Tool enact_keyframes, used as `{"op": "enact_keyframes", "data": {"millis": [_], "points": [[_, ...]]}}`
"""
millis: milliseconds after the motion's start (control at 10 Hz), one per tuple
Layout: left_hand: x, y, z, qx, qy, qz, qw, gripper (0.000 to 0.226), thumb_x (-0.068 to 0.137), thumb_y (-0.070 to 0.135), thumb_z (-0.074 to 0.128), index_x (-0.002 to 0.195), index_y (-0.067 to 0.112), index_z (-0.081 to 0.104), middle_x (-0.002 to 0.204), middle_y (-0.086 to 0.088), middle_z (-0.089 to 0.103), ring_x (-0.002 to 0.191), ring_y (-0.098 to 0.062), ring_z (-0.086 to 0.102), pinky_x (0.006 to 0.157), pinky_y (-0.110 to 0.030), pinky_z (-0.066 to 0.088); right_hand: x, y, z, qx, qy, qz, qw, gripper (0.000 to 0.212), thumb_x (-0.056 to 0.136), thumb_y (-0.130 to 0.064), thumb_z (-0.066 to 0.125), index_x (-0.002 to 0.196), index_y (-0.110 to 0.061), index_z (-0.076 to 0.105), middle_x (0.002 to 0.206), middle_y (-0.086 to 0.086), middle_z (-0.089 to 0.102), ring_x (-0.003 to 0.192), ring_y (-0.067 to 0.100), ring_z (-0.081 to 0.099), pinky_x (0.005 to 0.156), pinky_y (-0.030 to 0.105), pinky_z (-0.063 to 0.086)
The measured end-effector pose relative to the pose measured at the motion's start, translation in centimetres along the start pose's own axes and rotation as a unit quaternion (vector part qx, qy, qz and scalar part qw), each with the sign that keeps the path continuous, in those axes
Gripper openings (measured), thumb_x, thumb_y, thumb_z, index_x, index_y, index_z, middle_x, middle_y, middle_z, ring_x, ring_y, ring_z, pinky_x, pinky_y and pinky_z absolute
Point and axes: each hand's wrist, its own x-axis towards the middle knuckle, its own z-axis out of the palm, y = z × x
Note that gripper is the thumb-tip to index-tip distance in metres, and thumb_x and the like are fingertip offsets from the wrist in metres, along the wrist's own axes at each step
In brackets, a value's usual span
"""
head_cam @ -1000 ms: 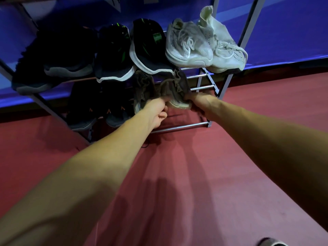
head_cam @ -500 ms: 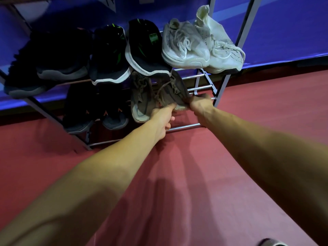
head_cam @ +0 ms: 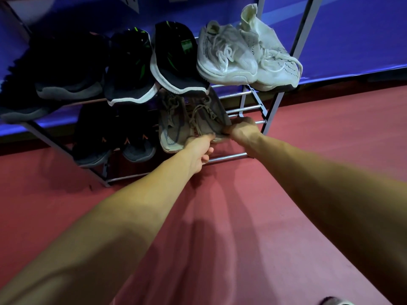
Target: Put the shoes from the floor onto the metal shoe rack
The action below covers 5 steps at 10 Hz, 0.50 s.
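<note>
A beige-grey sneaker (head_cam: 209,119) lies tilted on the lower tier of the metal shoe rack (head_cam: 248,106). My right hand (head_cam: 242,130) grips its right edge and my left hand (head_cam: 200,148) pinches its front edge from below. Its twin, a second beige sneaker (head_cam: 172,126), sits just to the left on the same tier. The upper tier holds white sneakers (head_cam: 244,56), black shoes with green marks (head_cam: 154,62) and dark shoes (head_cam: 57,78).
Two dark shoes with orange marks (head_cam: 114,137) fill the lower tier's left half. The rack's right end has bare bars (head_cam: 253,124). Red floor (head_cam: 220,238) spreads in front. Part of a shoe (head_cam: 334,301) shows at the bottom right edge. A blue wall (head_cam: 352,29) stands behind.
Both hands have shifted the beige sneaker slightly right and deeper onto the lower tier, beside its twin. The view has moved a little closer to the rack.
</note>
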Motion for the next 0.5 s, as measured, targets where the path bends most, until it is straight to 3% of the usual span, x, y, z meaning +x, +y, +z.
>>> {"op": "enact_keyframes", "data": {"millis": [100, 200, 400, 500], "points": [[-0.6, 0.1, -0.1, -0.001, -0.004, 0.01, 1.0, 0.015, 0.092, 0.025, 0.069, 0.089, 0.019, 0.056, 0.078, 0.002, 0.055, 0.054, -0.006, 0.047, 0.031, -0.015, 0.021, -0.2, -0.4, -0.2, -0.1, -0.015, -0.021, 0.995, 0.044, 0.09, -0.038, 0.066, 0.115, -0.002, 0.067, 0.114, 0.015, 0.07, 0.099, 0.029, 0.063, 0.085, 0.038, 0.049], [-1.6, 0.1, -0.3, 0.022, -0.012, 0.021, 0.999, 0.013, 0.093, 0.027, 0.067, 0.091, 0.019, 0.058, 0.077, 0.002, 0.058, 0.055, -0.007, 0.05, 0.032, -0.014, 0.02, -1.0, -0.4, -0.3, -0.131, -0.012, -0.034, 0.991, 0.045, 0.09, -0.042, 0.064, 0.115, -0.004, 0.068, 0.116, 0.018, 0.068, 0.106, 0.034, 0.063, 0.084, 0.036, 0.048], [-3.7, 0.9, -0.9, 0.115, -0.014, 0.057, 0.992, 0.017, 0.092, 0.032, 0.066, 0.086, 0.017, 0.059, 0.078, -0.001, 0.061, 0.056, -0.008, 0.054, 0.036, -0.013, 0.026, -3.4, -1.1, -1.2, -0.129, -0.038, -0.029, 0.991, 0.028, 0.09, -0.039, 0.064, 0.082, -0.013, 0.065, 0.097, 0.015, 0.069, 0.089, 0.032, 0.064, 0.071, 0.033, 0.045], [-5.2, 1.4, -2.1, 0.141, -0.04, 0.064, 0.987, 0.019, 0.093, 0.034, 0.063, 0.093, 0.015, 0.063, 0.081, -0.001, 0.064, 0.061, -0.009, 0.058, 0.041, -0.015, 0.035, -4.3, -1.3, -1.2, -0.139, -0.053, -0.032, 0.988, 0.033, 0.087, -0.038, 0.065, 0.1, -0.009, 0.073, 0.099, 0.015, 0.072, 0.096, 0.033, 0.069, 0.071, 0.031, 0.047]]}}
